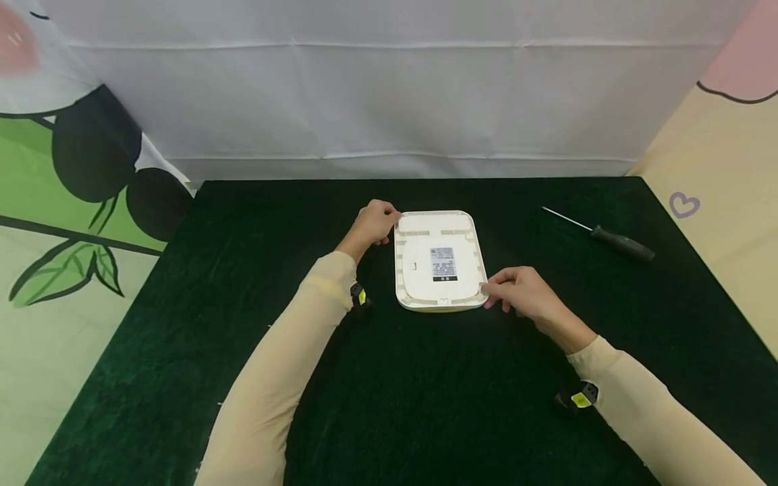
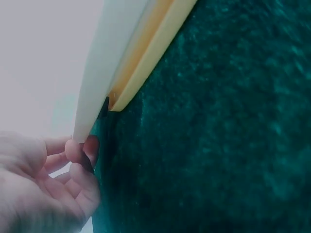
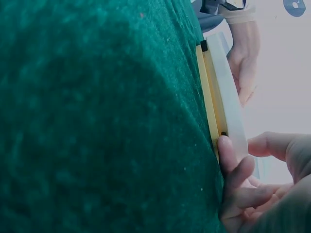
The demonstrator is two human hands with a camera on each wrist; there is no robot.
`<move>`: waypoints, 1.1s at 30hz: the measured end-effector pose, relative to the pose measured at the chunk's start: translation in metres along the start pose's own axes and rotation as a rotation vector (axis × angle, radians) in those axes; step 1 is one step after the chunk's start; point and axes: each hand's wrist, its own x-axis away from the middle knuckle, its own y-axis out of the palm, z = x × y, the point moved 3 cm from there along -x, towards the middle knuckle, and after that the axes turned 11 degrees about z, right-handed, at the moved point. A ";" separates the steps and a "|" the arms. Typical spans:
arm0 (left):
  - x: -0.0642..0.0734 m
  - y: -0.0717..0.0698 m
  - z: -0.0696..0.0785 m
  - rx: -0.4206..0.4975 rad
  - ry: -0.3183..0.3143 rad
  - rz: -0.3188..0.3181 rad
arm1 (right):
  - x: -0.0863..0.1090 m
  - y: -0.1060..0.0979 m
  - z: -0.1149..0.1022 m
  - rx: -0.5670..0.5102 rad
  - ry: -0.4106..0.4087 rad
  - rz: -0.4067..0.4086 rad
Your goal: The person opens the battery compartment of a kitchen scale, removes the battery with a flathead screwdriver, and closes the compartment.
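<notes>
Left hand [image 1: 372, 223] and right hand [image 1: 524, 293]: fingers clamped on opposite corners of the white panel [image 1: 422, 280]; screwdriver [image 1: 610, 237] beyond right fingertips.

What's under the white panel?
Under the white panel: a yellow layer shows at the edge, with small black bits beside it and green cloth below. The panel covers the layer's middle and whatever lies between them; can't be seen.

Label [image 1: 444, 261] on white panel [image 1: 467, 263] illegibly small
</notes>
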 end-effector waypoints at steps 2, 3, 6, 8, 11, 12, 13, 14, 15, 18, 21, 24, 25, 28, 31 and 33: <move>0.000 -0.001 -0.001 0.002 -0.013 0.001 | -0.001 0.000 0.000 0.000 0.001 0.004; 0.000 -0.001 -0.001 0.002 -0.018 0.002 | -0.001 -0.001 0.000 0.002 0.001 0.008; 0.000 -0.002 -0.003 0.001 -0.026 -0.002 | -0.003 -0.003 0.000 0.018 -0.001 0.023; -0.001 -0.004 -0.004 -0.001 -0.025 -0.008 | -0.005 -0.005 0.000 0.032 -0.009 0.035; 0.000 -0.006 -0.008 -0.004 -0.022 -0.026 | -0.010 -0.010 0.000 0.050 -0.020 0.051; 0.001 -0.008 -0.010 -0.005 -0.020 -0.032 | -0.011 -0.011 0.000 0.055 -0.024 0.057; 0.001 -0.009 -0.011 -0.005 -0.018 -0.038 | -0.013 -0.012 0.000 0.059 -0.029 0.062; 0.002 -0.011 -0.013 -0.004 -0.017 -0.045 | -0.016 -0.013 0.000 0.064 -0.033 0.068; 0.003 -0.012 -0.014 -0.003 -0.014 -0.052 | -0.018 -0.014 -0.001 0.069 -0.037 0.073; 0.006 -0.017 -0.019 0.006 -0.010 -0.067 | -0.025 -0.017 -0.003 0.081 -0.048 0.087; 0.009 -0.020 -0.022 0.018 -0.009 -0.080 | -0.032 -0.020 -0.005 0.090 -0.062 0.102; 0.012 -0.022 -0.026 0.026 -0.015 -0.094 | -0.038 -0.022 -0.006 0.100 -0.075 0.120; 0.013 -0.022 -0.028 0.032 -0.017 -0.099 | -0.040 -0.023 -0.007 0.103 -0.080 0.124; 0.016 -0.025 -0.032 0.049 -0.019 -0.117 | -0.045 -0.024 -0.008 0.112 -0.088 0.132; 0.018 -0.025 -0.034 0.066 -0.029 -0.138 | -0.049 -0.027 -0.009 0.117 -0.100 0.139; 0.020 -0.025 -0.035 0.071 -0.040 -0.154 | -0.051 -0.029 -0.010 0.121 -0.106 0.151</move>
